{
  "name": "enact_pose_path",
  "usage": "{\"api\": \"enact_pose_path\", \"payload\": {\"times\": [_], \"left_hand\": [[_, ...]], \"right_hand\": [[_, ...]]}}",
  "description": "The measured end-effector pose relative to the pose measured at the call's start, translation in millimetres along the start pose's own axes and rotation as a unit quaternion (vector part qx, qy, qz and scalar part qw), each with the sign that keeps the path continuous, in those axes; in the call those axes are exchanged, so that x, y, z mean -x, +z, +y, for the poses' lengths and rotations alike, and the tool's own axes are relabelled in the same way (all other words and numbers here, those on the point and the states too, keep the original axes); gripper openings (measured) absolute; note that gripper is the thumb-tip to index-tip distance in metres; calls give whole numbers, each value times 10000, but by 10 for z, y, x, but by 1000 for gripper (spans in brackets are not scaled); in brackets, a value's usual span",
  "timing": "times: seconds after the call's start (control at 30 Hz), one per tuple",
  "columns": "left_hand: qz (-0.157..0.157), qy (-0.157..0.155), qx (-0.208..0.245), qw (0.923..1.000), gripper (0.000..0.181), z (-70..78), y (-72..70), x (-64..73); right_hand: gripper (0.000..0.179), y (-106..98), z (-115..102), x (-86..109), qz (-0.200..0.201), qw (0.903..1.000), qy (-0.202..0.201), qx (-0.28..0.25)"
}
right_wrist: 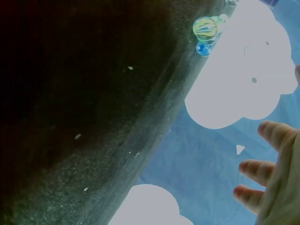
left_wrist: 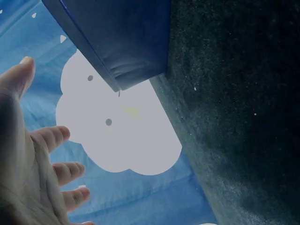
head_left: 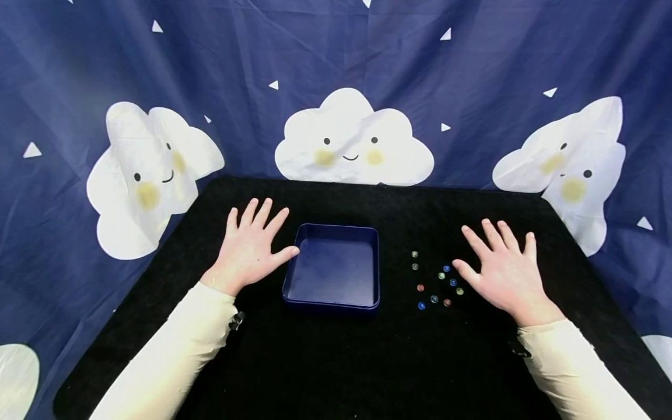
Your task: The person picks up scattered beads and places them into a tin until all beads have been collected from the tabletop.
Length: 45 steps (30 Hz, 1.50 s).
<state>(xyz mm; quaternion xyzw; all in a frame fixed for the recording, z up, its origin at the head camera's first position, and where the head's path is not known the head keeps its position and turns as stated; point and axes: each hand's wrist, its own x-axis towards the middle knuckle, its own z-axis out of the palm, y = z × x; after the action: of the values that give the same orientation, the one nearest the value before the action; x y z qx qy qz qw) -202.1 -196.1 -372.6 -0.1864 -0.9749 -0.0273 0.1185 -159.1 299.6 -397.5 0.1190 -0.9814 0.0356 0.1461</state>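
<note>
My left hand [head_left: 248, 251] is spread with straight fingers at the left of a square dark blue tray [head_left: 331, 303]; its thumb tip overlaps the tray's left rim in the head view. In the left wrist view the tray's outer wall [left_wrist: 126, 42] rises above the same hand [left_wrist: 37, 154]. Over on the right, my right hand [head_left: 509, 277] has its fingers fanned out and grips nothing. Several small glass marbles lie scattered between tray and right hand, among them a blue marble [head_left: 422, 305], a reddish marble [head_left: 420, 287] and a yellow-green marble [head_left: 459, 291] near the thumb.
A black cloth-covered table [head_left: 336, 361] carries everything. Behind it and at both sides hangs a dark blue curtain [head_left: 236, 58] printed with white clouds [head_left: 352, 122] and small triangles. Both forearms, in pale sleeves [head_left: 173, 344], reach in from the near edge.
</note>
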Motion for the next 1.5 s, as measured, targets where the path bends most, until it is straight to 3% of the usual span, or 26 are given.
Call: {"api": "enact_pose_path", "payload": {"times": [0.17, 0.37, 0.53, 0.7, 0.83, 1.0, 1.13, 1.5], "left_hand": [[46, 23, 136, 9999, 84, 4, 0, 11], [13, 78, 744, 9972, 74, 21, 15, 33], [-255, -200, 1175, 9925, 67, 43, 18, 45], [-587, -554, 1721, 9818, 56, 73, 36, 30], [-841, -730, 2174, 9697, 49, 74, 85, -3], [-1176, -906, 2697, 9514, 35, 27, 149, -55], [-1549, -960, 3197, 9298, 21, -22, 230, -88], [-2383, -1021, 4086, 8751, 19, -117, 331, -218]], "right_hand": [[69, -10, -5, -7, 205, 9997, -135, -32], [65, -12, -37, -15, 175, 9994, -270, -158], [63, -13, -86, -18, -88, 9981, -330, -512], [52, -17, -100, -23, -166, 9950, -380, -904], [42, -1, -77, -47, -155, 9926, -472, -1104], [34, 12, -36, -76, -518, 9888, -297, -1367], [28, 60, -16, -99, -765, 9866, -338, -1403], [17, 105, -28, -215, -1193, 9832, -530, -1274]]}}
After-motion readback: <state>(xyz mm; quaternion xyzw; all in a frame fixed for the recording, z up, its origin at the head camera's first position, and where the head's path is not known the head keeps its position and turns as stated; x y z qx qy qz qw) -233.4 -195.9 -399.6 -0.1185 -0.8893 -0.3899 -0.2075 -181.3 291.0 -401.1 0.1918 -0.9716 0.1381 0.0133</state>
